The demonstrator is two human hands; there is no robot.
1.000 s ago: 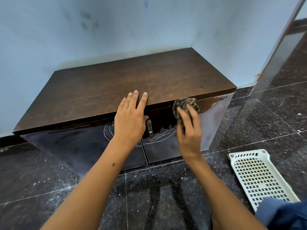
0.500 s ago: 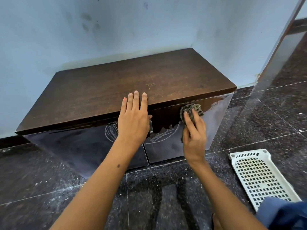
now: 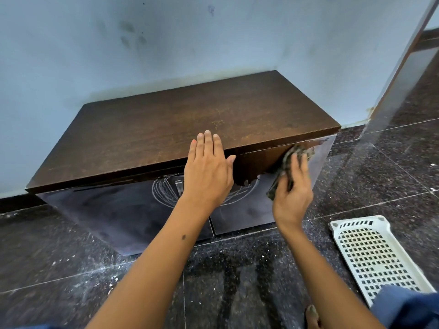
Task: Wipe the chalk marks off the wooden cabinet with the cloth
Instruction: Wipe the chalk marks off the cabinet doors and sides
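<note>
near the right end of the wooden cabinet [image 3: 180,129] front, the right hand [image 3: 291,195] grips the cloth [image 3: 293,160] against a wiped dark patch. chalk marks [image 3: 164,191] remain at its middle; the left hand [image 3: 207,172] lies flat on the top's front edge. no writing shows.

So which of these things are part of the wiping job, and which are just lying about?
In the job:
- cloth, held in the right hand
- cabinet, left hand flat on its top
- chalk marks on the doors

Lying about:
- white basket on the floor
</note>
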